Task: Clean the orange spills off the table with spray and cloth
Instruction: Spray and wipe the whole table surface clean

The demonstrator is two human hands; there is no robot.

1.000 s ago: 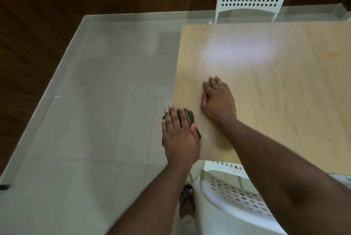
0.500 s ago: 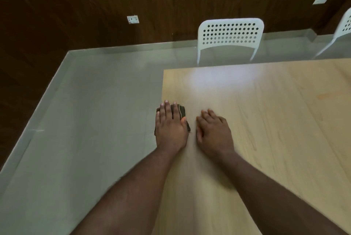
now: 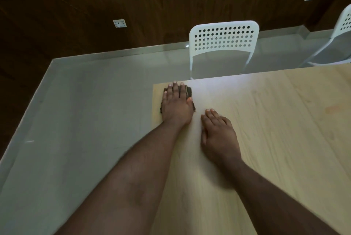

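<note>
Cloth (image 3: 190, 93), dark, folded, at far-left corner of table (image 3: 275, 149), flat under left hand (image 3: 175, 104). Left hand fingers straight, pressing down on it; cloth edges show past fingers at 1 o'clock and past palm at 9 o'clock. Long axis runs roughly 12 to 6, toward chair (image 3: 224, 40) beyond table edge. Most of cloth hidden by hand. Right hand (image 3: 218, 134) at 4 o'clock from cloth, flat on bare wood, fingers extended, apart from cloth. Faint orange stain (image 3: 331, 109) far right, blurred. Second chair (image 3: 343, 23) cut off at frame edge.
</note>
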